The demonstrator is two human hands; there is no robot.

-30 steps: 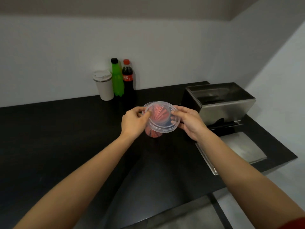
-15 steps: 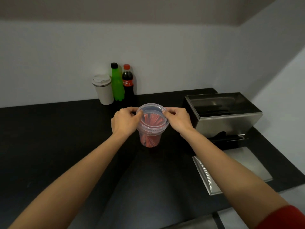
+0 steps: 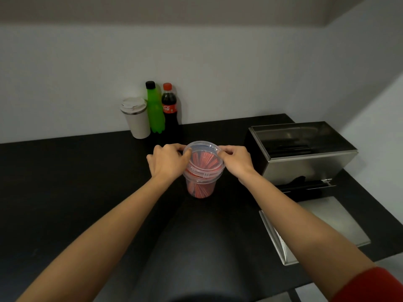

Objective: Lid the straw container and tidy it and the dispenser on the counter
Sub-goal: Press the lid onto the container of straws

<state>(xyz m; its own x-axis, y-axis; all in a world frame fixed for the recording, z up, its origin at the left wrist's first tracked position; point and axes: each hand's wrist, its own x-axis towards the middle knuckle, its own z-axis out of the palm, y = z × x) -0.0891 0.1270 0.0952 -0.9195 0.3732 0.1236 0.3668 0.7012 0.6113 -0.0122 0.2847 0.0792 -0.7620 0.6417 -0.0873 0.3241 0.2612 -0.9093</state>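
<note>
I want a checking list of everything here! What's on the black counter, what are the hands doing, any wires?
Surface: black counter, glossy, dark shadow at the near edge.
Job's things: clear straw container upright on the counter, red straws inside; clear lid resting on its rim, whether snapped on cannot be told. Steel dispenser stands to the right, open on top; a flat steel panel lies in front of it.
Clutter: white travel cup, green bottle, cola bottle, lined up at the back wall.
Grippers: left hand and right hand pinch opposite sides of the lid.
Cables: nothing seen.
Surroundings: plain pale walls.
</note>
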